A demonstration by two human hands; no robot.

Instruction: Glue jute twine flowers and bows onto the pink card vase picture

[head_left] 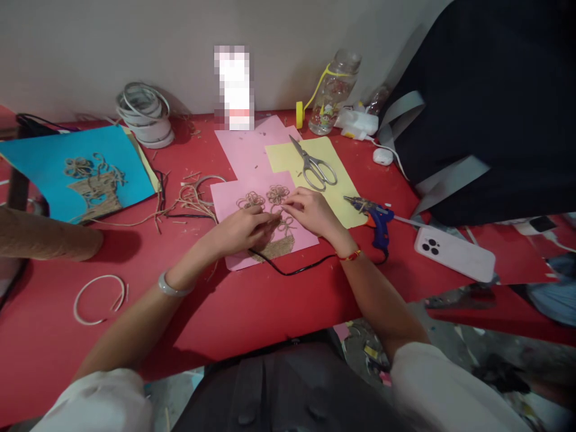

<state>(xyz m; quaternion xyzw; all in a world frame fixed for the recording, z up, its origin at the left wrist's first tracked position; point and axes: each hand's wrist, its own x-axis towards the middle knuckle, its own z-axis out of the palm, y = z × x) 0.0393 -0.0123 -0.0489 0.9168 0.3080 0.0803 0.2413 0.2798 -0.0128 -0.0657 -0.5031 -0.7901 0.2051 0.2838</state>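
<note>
Over a pink sheet [234, 261] on the red table, my left hand [243, 229] and my right hand [310, 211] meet with fingertips nearly touching. The right thumb and forefinger pinch what looks like a thin piece of twine by the stems. My left fingers are closed too, but what they grip is hidden. Glued-looking twine flowers [278, 194] lie just beyond the fingertips, with a smaller twine loop flower [285, 225] below. A woven twine basket shape [276, 247] sits at the sheet's lower part, partly behind my left hand.
Scissors [314, 165] rest on yellow paper [339, 186]. A blue glue gun [380, 222] lies to the right, its black cable crossing the pink sheet's edge, near a phone [454, 253]. Left are twine scraps [195, 195], a blue sheet [45, 174] and a cardboard tube [54, 234]. A bottle [333, 93] stands behind.
</note>
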